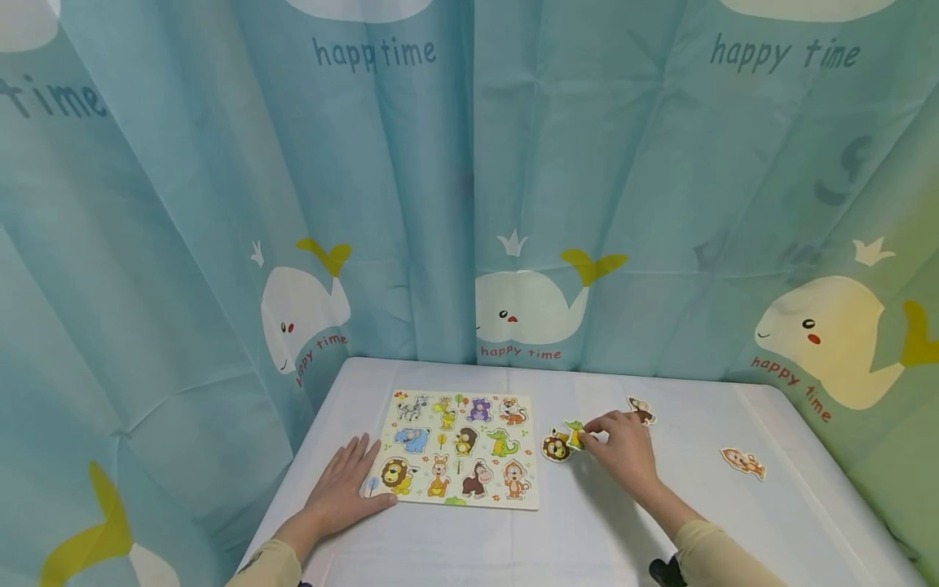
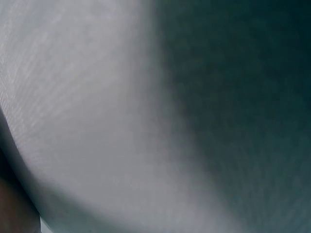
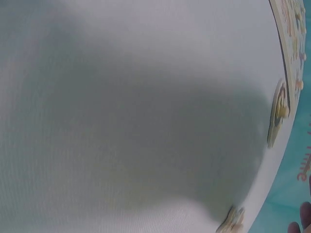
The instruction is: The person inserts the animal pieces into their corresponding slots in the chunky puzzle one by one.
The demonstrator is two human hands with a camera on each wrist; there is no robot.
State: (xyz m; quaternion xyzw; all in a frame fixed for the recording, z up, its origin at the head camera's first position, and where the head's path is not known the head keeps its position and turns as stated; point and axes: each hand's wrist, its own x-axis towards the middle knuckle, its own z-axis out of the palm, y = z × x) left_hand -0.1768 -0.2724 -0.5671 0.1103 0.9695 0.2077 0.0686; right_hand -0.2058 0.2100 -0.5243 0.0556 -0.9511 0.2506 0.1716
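A flat puzzle board (image 1: pixel 458 497) with rows of colourful animals lies on the white table. My left hand (image 1: pixel 343 485) rests at its left edge, fingers extended, the thumb along the near left corner. Right of the board, my right hand (image 1: pixel 623 448) pinches a green crocodile piece (image 1: pixel 575 434) between thumb and fingertips. A lion piece (image 1: pixel 556 447) lies just beside and partly below the crocodile. In the right wrist view, the lion piece (image 3: pixel 278 116) shows a knob, and only some fingertips (image 3: pixel 305 213) appear at the right edge. The left wrist view is mostly blurred cloth.
A brown animal piece (image 1: pixel 641 409) lies behind the right hand, partly covered by it. Farther right on the table (image 1: pixel 734 530) is an orange monkey piece (image 1: pixel 744 462). A blue curtain (image 1: pixel 440 204) with whale prints hangs behind the table.
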